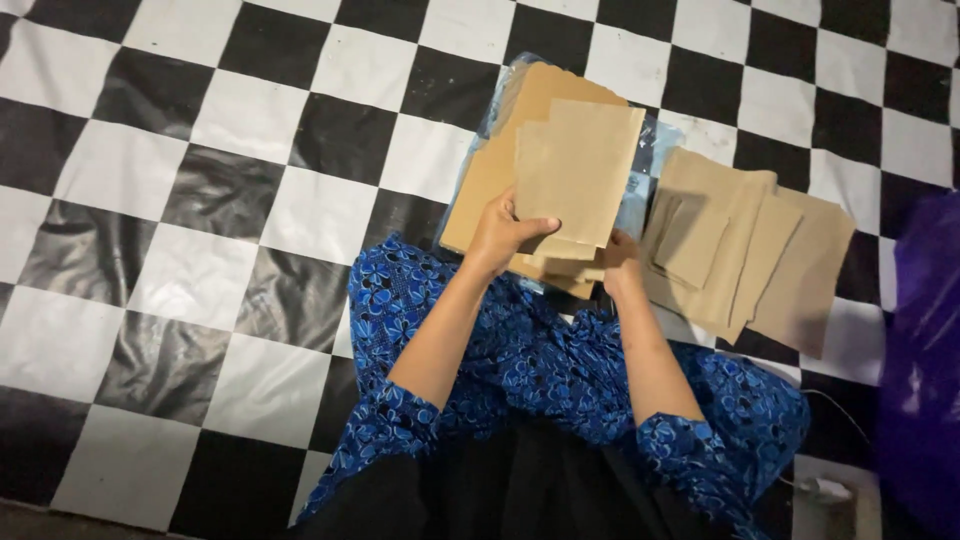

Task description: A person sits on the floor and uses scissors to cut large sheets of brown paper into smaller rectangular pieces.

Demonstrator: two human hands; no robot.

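Brown paper sheets (578, 165) are what I have in hand, lifted above my lap over a floor covering of glossy black and white checks (210, 190), creased in places and catching the light. I sit on it with my knees forward, in a blue flowered garment (520, 365) with short sleeves. At the far right edge a purple plastic bag (925, 370) bulges into view, and low at the right a thin white cable with a small white plug (825, 488) lies on the floor.

Under the sheets I hold, a larger piece of brown cardboard (500, 160) rests on a clear plastic wrapper (640, 170) with something dark inside. Just to the right, a loose heap of more brown sheets (745, 250) is spread on the floor, overlapping one another, well apart from the purple bag.

The held sheets stand nearly upright, fanned a little, their lower edges between my two hands. My left hand (503, 235) is closed around their lower left corner, thumb laid across the front and fingers curled behind. My right hand (620, 265) grips the bottom edge from the right; it is mostly hidden behind the paper, so I can see the knuckles and wrist but not how each finger lies, though it is clamped on the stack
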